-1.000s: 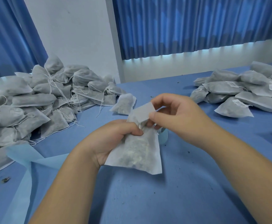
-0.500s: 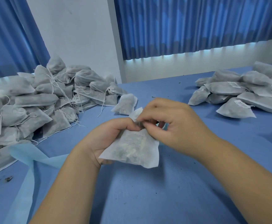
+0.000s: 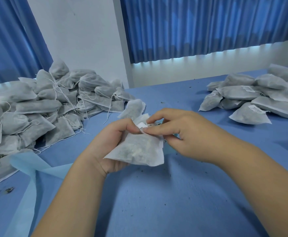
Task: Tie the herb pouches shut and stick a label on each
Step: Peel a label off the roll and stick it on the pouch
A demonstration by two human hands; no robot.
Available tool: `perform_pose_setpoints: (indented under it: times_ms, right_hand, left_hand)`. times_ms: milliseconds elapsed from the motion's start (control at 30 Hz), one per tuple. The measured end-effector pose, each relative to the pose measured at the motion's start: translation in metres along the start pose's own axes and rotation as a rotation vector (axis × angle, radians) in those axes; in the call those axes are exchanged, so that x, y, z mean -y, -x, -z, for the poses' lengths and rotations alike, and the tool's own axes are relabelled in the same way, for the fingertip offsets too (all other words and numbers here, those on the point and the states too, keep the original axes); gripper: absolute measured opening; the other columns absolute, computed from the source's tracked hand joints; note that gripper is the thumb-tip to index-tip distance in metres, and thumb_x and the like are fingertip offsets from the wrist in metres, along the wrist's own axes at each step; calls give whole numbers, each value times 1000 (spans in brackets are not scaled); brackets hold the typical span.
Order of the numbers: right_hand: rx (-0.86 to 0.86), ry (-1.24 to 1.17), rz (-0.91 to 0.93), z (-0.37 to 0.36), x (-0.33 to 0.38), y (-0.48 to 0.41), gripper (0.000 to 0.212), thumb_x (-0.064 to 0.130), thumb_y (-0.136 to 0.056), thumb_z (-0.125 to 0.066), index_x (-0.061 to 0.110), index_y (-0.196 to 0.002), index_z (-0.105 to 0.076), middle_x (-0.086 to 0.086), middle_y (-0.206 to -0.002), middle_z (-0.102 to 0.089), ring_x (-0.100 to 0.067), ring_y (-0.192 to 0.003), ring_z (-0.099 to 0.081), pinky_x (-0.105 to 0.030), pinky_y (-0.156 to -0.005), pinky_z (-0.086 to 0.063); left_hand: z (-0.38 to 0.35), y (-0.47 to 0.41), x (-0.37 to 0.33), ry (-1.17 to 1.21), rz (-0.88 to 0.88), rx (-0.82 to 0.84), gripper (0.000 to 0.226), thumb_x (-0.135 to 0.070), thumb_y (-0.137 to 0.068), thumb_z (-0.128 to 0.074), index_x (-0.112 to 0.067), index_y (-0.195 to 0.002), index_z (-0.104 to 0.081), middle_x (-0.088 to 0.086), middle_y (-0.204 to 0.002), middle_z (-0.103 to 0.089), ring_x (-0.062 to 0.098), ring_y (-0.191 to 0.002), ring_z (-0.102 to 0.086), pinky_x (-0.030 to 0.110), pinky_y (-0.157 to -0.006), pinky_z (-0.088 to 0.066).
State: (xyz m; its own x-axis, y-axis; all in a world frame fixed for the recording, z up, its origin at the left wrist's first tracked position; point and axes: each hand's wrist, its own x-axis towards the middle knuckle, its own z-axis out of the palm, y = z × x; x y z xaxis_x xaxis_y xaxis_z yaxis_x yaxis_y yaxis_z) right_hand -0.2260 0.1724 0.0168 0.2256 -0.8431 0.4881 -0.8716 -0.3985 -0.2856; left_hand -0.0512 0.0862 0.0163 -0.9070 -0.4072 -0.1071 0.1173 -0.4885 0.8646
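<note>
Pouch (image 3: 139, 149) in the curled grip of the left hand (image 3: 109, 142), label (image 3: 141, 125) in a fingertip pinch of the right hand (image 3: 187, 134).

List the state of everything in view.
Pouch: held above the table.
Label: pinched at the pouch's top.
Left hand: grips the pouch.
Right hand: pinches the label.
Left pile: strings showing, no labels visible.
Right pile: labels on several.
</note>
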Motion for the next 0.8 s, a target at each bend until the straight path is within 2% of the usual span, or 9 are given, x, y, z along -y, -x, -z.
perform_pose_setpoints:
  times_ms: [33,100,200,300,367,467,567,700,800]
  right_hand:
    - [18,-7,-15,0,0,0,52,-2,-89,-52,36,-120,-67,14,-129,-56,4,-87,-42,-24,-82,-43]
    - [15,-60,-46,0,1,0,55,-6,-87,-49,36,-116,-69,17,-129,-54,9,-82,-44,-13,-80,-37]
    - [-121,-319,-189,-1,4,0,45,-5,-86,-52,32,-97,-76,19,-116,-59,8,-78,-54,-9,-73,-40]
    - [-278,-567,-393,-5,5,-4,11,26,-82,-69,31,-92,-68,14,-99,-63,2,-71,-59,-13,-65,-44]
    - [-249,-691,-515,-8,5,-4,33,43,-73,-77,29,-99,-62,13,-97,-65,-4,-73,-64,-21,-64,-52]
    - [-95,-781,-549,-13,6,-4,41,31,-72,-84,18,-104,-62,0,-96,-70,-3,-76,-69,-18,-58,-54]
    - [-32,-836,-558,-15,5,-3,38,19,-72,-85,10,-104,-66,-6,-95,-74,-15,-83,-73,-28,-67,-60]
    - [-40,-946,-555,-14,2,-3,38,20,-74,-83,3,-104,-66,-10,-95,-75,-22,-83,-73,-31,-68,-59]
    - [-127,-1064,-577,-14,1,-3,39,22,-76,-80,-5,-99,-65,-10,-88,-73,-22,-75,-70,-31,-64,-58]
  left_hand:
    - [-2,0,0,21,-18,33,33,-9,-75,-45,-15,-108,-42,3,-85,-49,18,-77,-56,27,-68,-49]
    - [-4,-2,3,9,-61,-7,18,-11,-83,-48,-13,-100,-51,3,-84,-54,17,-79,-59,27,-70,-49]
    - [-4,-6,7,-54,-132,-119,18,-8,-89,-55,-9,-106,-60,5,-88,-63,19,-83,-64,30,-77,-49]
    - [-1,-8,10,-222,-233,-266,22,-15,-86,-62,-6,-103,-71,10,-93,-71,23,-82,-70,31,-69,-55]
    - [-1,-10,12,-317,-298,-342,24,-18,-83,-69,-6,-104,-72,13,-100,-74,27,-88,-73,35,-72,-58]
    - [-5,-13,17,-374,-333,-395,26,-25,-80,-74,-9,-100,-74,18,-103,-73,34,-94,-71,49,-87,-56]
    - [-9,-15,19,-445,-344,-458,28,-37,-74,-76,-13,-88,-76,16,-89,-74,33,-81,-71,49,-81,-57]
    - [-14,-16,21,-454,-405,-534,39,-47,-63,-86,-13,-80,-76,15,-82,-73,29,-73,-70,41,-73,-56]
    - [-15,-16,20,-438,-434,-554,38,-49,-60,-78,-15,-76,-77,16,-85,-74,29,-77,-71,44,-79,-56]
